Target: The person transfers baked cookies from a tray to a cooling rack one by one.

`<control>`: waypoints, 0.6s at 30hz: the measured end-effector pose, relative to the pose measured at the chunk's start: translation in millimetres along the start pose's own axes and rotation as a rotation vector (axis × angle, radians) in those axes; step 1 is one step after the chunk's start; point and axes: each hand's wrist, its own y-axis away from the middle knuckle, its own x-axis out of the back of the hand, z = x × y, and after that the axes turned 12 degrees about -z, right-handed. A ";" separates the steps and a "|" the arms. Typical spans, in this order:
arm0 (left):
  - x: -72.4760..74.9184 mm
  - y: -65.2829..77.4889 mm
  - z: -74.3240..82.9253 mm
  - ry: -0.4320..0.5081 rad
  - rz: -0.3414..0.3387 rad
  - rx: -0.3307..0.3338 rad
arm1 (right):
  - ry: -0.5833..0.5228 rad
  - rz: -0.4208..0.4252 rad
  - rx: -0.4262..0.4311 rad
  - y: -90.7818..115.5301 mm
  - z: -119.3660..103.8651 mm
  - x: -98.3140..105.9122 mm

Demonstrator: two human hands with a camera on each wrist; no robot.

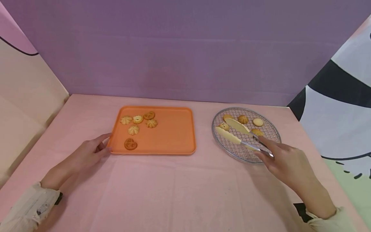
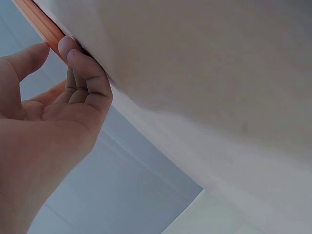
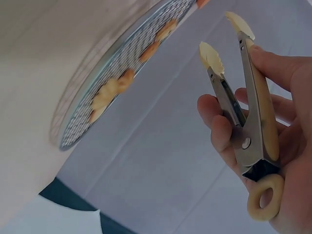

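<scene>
At the left edge of an orange tray (image 1: pixel 171 130), my left hand (image 1: pixel 87 153) holds the rim with thumb and fingertips; the left wrist view shows the tray's rim (image 2: pixel 46 30) against the thumb and curled fingers. Several cookies lie in the tray's left half, among them a brown pretzel-shaped cookie (image 1: pixel 130 144). My right hand (image 1: pixel 290 161) grips metal tongs (image 3: pixel 251 107) with cream-coloured tips. The tongs' arms stand apart above a round wire rack (image 1: pixel 271 132), nothing between them. On the rack are several cookies, including a pale round cookie (image 1: pixel 258 122); the tongs partly hide others.
A pink cloth (image 1: pixel 174 193) covers the table under the tray and rack. Behind them rises a purple backdrop (image 1: pixel 185 58). Printed panels stand at the sides, the right panel (image 1: pixel 345 96) close to the rack.
</scene>
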 end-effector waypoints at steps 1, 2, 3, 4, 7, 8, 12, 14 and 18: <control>-0.1 0.2 0.1 0.001 0.001 0.000 | 0.002 0.000 0.007 -1.8 -2.6 -0.7; -0.2 0.3 0.2 0.001 0.003 -0.001 | 0.000 0.001 0.016 -3.9 -5.2 -1.5; -0.4 0.3 0.2 -0.001 0.006 -0.004 | 0.001 0.007 0.027 -5.9 -7.7 -2.4; -0.3 0.3 0.3 -0.002 0.010 -0.009 | 0.002 0.013 0.037 -8.2 -10.3 -3.1; -0.2 0.0 0.1 -0.009 0.021 -0.017 | 0.000 0.027 0.069 -15.3 -17.8 -5.0; -0.1 0.0 0.1 -0.010 0.023 -0.017 | -0.004 0.025 0.078 -17.4 -20.6 -5.6; -0.1 0.1 -0.6 -0.005 0.021 -0.018 | -0.019 0.012 0.112 -25.1 -31.1 -8.2; -0.3 0.3 -0.7 -0.001 0.019 -0.019 | -0.018 0.002 0.131 -28.8 -35.6 -10.2; -0.2 0.3 0.2 0.001 0.016 -0.024 | -0.013 -0.007 0.168 -36.2 -44.1 -15.1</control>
